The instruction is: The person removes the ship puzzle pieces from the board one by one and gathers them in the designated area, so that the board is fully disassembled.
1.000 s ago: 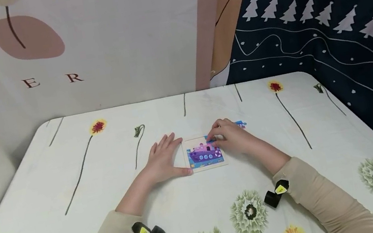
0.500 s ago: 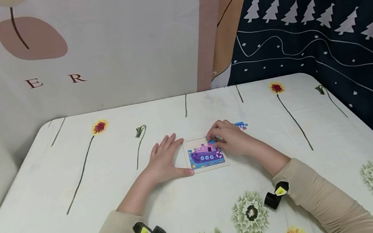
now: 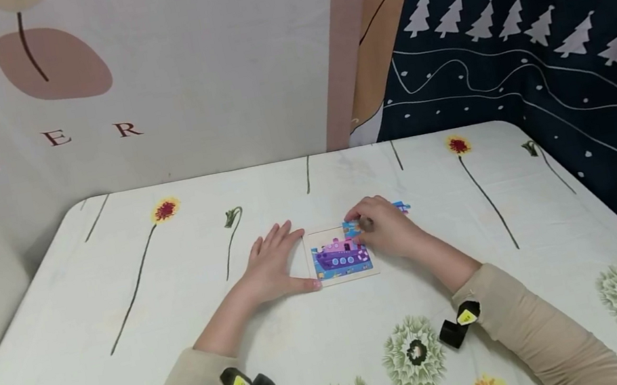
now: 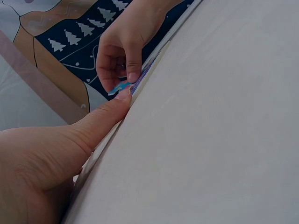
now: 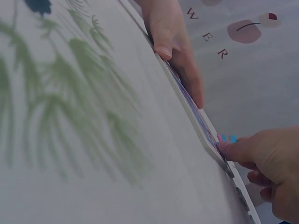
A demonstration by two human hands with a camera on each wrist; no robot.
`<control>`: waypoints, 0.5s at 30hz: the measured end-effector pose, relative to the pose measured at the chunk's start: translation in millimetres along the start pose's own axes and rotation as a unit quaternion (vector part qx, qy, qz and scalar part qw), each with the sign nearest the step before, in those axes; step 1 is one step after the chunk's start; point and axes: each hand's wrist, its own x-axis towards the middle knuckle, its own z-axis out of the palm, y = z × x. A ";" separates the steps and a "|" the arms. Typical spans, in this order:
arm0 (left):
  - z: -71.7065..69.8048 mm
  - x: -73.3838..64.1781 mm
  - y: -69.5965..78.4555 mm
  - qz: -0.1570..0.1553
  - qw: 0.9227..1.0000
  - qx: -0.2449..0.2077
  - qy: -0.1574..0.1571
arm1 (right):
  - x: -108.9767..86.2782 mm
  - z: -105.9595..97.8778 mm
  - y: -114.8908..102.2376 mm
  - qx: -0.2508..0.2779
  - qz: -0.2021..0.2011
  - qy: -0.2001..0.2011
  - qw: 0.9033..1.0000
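Observation:
A small wooden jigsaw board [image 3: 324,236] lies on the table, showing a purple and pink ship [image 3: 342,259] on blue water. Its upper part is partly bare wood. My left hand [image 3: 272,268] spreads along the left edge, with the thumb on the near corner and straight fingers at the far one. Over the board's upper right, my right hand [image 3: 387,225] pinches a blue puzzle piece [image 3: 351,229] between thumb and fingers. The left wrist view shows that piece [image 4: 120,87] held tilted, close over the board. Part of the board's right side hides behind the right hand.
Just beyond the right hand, loose blue puzzle pieces [image 3: 402,206] lie on the table, partly hidden. A flower-printed cloth [image 3: 270,185] covers the table. Printed fabric [image 3: 215,85] hangs behind it, and a dark tree-patterned one [image 3: 520,59] is on the right.
The right hand has shifted slightly right, and more of the blue piece shows beside its fingers. The left hand and the board stay in place.

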 end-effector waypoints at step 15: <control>-1.0 -1.0 1.1 -0.002 1.000 0.004 0.000 | -2.2 -2.7 4.7 0.116 0.026 0.032 0.992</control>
